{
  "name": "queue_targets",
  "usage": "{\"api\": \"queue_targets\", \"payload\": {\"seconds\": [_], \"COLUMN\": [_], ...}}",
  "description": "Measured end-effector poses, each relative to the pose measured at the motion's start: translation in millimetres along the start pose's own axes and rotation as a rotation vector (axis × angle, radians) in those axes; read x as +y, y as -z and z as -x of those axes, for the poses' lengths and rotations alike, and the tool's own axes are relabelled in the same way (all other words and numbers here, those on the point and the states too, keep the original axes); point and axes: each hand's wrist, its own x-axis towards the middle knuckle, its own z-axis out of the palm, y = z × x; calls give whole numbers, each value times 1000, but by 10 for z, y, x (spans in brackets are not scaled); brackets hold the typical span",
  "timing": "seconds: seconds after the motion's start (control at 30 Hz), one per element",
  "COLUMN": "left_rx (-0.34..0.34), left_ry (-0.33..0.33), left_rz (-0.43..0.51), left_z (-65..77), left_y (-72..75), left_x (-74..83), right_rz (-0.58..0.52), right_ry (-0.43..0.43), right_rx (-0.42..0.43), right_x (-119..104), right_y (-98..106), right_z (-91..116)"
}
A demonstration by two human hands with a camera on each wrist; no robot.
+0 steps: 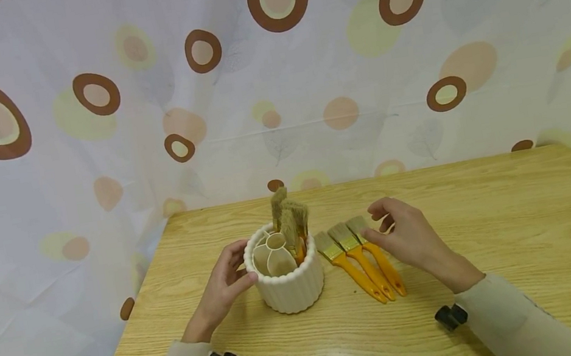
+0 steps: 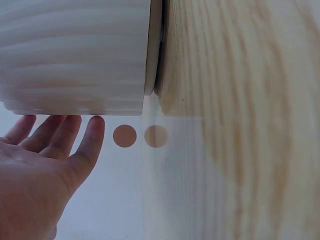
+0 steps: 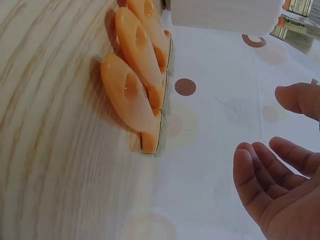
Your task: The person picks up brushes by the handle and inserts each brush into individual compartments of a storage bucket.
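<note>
Left hand (image 1: 222,281), fingers extended and not gripping, rests against a white pot (image 1: 291,291) of upright brushes (image 1: 290,226), apparently steadying it; the right hand (image 1: 407,235), loosely curved and empty, hovers beside three flat-lying brushes (image 1: 352,247), seemingly fanned on the worktop (image 1: 518,217) for easy reach.

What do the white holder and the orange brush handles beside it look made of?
White holder: probably satin plastic, possibly ceramic; it looks smoothly ribbed, with soft highlights. Orange brush handles: likely plastic with a slight gloss, judging by their even colour and rounded, moulded-looking shape.
</note>
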Motion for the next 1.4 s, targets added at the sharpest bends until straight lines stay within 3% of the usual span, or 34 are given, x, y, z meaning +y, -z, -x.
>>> {"api": "queue_targets", "payload": {"seconds": [1.4], "left_rx": [12], "left_ry": [11], "left_rz": [-20], "left_z": [-3], "left_y": [-5], "left_x": [5], "right_rz": [87], "right_ry": [-147], "right_rx": [-272], "right_x": [162], "right_y": [-109], "right_z": [-135]}}
